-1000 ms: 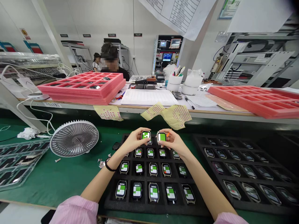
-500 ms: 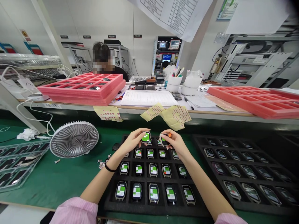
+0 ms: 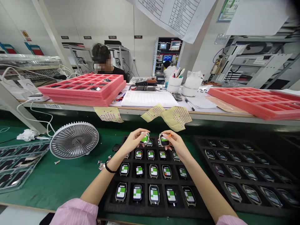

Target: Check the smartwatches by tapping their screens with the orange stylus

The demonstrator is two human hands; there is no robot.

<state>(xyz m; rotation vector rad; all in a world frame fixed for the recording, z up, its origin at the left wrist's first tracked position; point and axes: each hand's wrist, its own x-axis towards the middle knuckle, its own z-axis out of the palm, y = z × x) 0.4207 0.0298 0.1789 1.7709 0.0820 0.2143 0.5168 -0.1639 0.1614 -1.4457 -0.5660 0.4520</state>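
Green matte worktop [image 3: 65, 178] is spreading out beneath your forearms, and above it a long pale shelf [image 3: 208, 113] is running across the view. Up there, a stack of pink foam trays [image 3: 93, 99] is sitting at the left, a pink compartmented foam tray [image 3: 255, 107] is lying at the right, and a gridded white paper form [image 3: 150, 98] is resting between them. Beyond, a person in a black top [image 3: 118, 73] is sitting behind the stack.

Now to your hands! Your left hand [image 3: 134, 140] is pinching a square-faced watch with a green-and-white screen [image 3: 144, 139], thumb pressing over its front, fingers curling behind, closed down to the case's thickness. Your right hand [image 3: 177, 143] is gripping a pale-rimmed watch with a partly covered screen [image 3: 164, 142], its thumb lying across the upper face, fingers bending in underneath. Beside them a small orange tab [image 3: 170, 135] is poking out; what it is attached to, you cannot tell.

Both watches are hovering near each other, clear of contact, over the far edge of a black foam tray [image 3: 154, 210], where rows of lit watches [image 3: 154, 194] are facing up from their compartments. Further left, a round grey desk fan [image 3: 75, 140] is tilting its grille upward.
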